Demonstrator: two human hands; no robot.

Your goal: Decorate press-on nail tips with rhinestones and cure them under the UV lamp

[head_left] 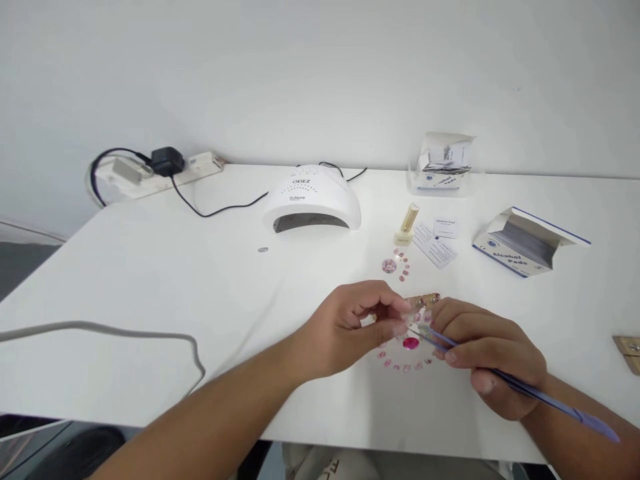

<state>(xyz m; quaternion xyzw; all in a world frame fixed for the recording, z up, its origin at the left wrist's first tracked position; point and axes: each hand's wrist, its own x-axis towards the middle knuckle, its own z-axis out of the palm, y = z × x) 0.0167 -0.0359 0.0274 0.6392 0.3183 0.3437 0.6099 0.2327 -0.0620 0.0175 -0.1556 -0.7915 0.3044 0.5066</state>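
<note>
Thumb and fingertips of my left hand (pixel 345 327) are pinched together over the table, around something too small to make out. My right hand (pixel 495 353) grips slim blue tweezers (pixel 550 398) like a pen, their tips close beside the left fingertips. Below both hands, small pink gems (pixel 397 367) lie in a ring around a larger magenta oval gem (pixel 411 343). Part of this ring is hidden by the fingers. Just behind the hands is a small tan piece with shiny stones (pixel 434 299), partly covered.
A white nail lamp (pixel 315 197) stands at the back. Beyond my hands are a round pink gem (pixel 389 266), a gold-capped bottle (pixel 410 219) and flat packets (pixel 434 245). An open alcohol pad box (pixel 520 250) is at right, a clear bin (pixel 443 183) behind. Cables and a power strip (pixel 200 167) lie left.
</note>
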